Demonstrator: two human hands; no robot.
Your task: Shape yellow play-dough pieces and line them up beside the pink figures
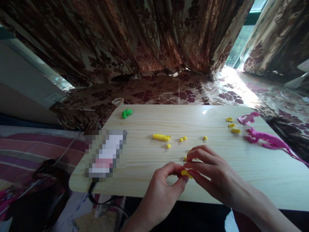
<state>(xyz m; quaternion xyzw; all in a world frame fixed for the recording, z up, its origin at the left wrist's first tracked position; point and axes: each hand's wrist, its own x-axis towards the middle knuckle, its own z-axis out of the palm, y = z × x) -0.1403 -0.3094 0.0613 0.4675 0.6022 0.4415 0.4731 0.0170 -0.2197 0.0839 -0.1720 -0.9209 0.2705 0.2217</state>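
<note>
My left hand (164,187) and my right hand (209,169) meet over the near edge of a light wooden table (145,154). Between the fingertips of both hands sits a small yellow clay piece (186,173), pinched from either side. Another bit of yellow clay (185,158) shows under my right fingers. Farther out on the table lie a yellow clay roll (161,137), small yellow balls (182,139) and a few yellow lumps (232,125) at the right.
A green clay lump (126,113) lies at the table's far left corner. Pink clay strips (264,138) sprawl along the right edge. A blurred flat object (105,154) rests on the left side with a cable hanging below. Patterned curtains hang behind.
</note>
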